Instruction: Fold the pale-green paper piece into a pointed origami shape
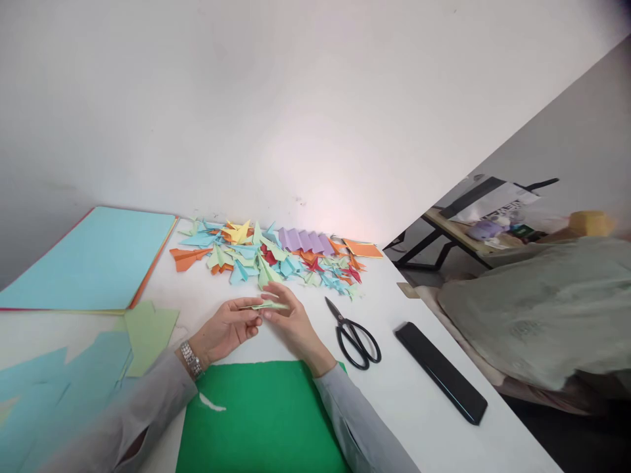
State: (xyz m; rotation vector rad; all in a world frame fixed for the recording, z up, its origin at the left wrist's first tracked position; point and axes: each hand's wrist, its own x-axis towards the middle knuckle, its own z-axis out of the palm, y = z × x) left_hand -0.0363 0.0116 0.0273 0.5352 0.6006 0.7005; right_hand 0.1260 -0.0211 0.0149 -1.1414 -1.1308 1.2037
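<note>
Between my two hands, above the white table, is a small piece of folded light-green paper, seen nearly edge-on. My left hand, with a metal watch at its wrist, pinches its left end between thumb and fingers. On the right end, my right hand closes its thumb and fingers round the paper. Just beyond them lies a pile of folded paper shapes in several colours, some like paper planes. Below my wrists is a green sheet or mat with a white mark near its left edge.
Black-handled scissors and a long black case lie to the right. A stack of large coloured sheets is at the left, with cut green paper and blue paper nearer. The white wall rises behind. A person's clothed body is at the right.
</note>
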